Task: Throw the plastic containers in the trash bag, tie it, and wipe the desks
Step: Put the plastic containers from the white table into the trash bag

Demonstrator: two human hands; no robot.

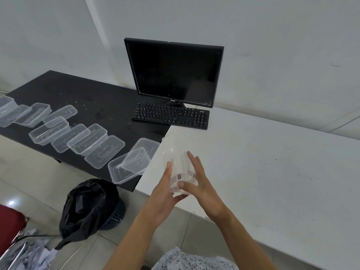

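Observation:
A clear plastic container point(176, 158) stands on end above the white desk's point(272, 172) near left corner. My left hand point(162, 193) and my right hand point(202, 190) hold it between them, fingers mostly straight against its sides, the right thumb across its lower face. Several more clear containers and lids point(87, 141) lie in a row along the front of the black desk point(87, 98). A black trash bag point(85, 209) lines a dark basket on the floor below the black desk, its mouth open.
A black monitor point(175, 73) and keyboard point(171, 115) sit where the two desks meet, against a white wall. A red chair seat point(9, 227) and crumpled paper point(33, 254) are at the lower left on the tiled floor.

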